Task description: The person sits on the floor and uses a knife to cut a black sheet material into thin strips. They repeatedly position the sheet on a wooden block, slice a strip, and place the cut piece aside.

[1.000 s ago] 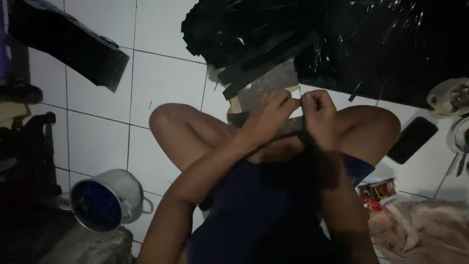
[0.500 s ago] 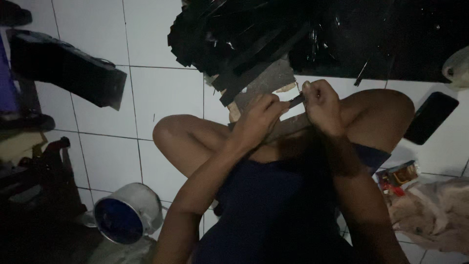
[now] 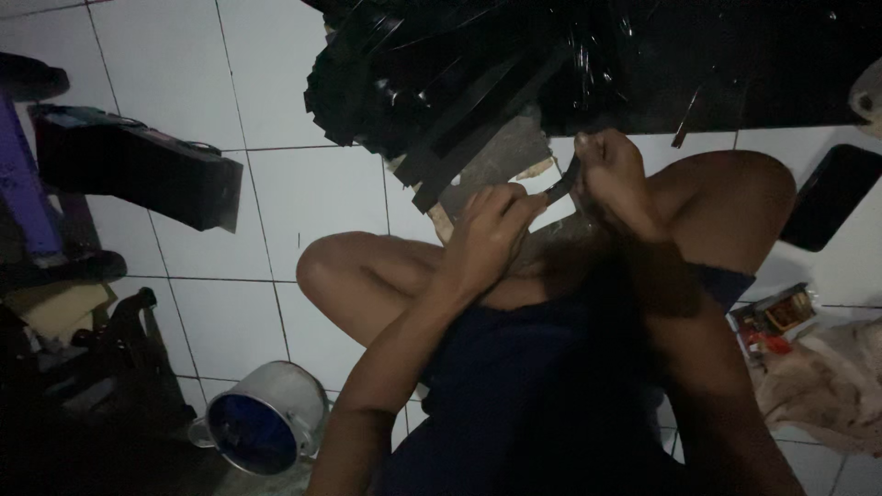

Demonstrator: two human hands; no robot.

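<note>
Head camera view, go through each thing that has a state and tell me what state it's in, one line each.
Left hand: closed, pinching one end of the strip.
Right hand: closed, gripping the other end of the strip.
Strip: dark, held between both hands.
Pot: lying on its side, mouth facing the camera.
Phone: flat on the floor, screen dark.
Black sheets: heaped in a loose pile.
Cloth: crumpled on the floor.
</note>
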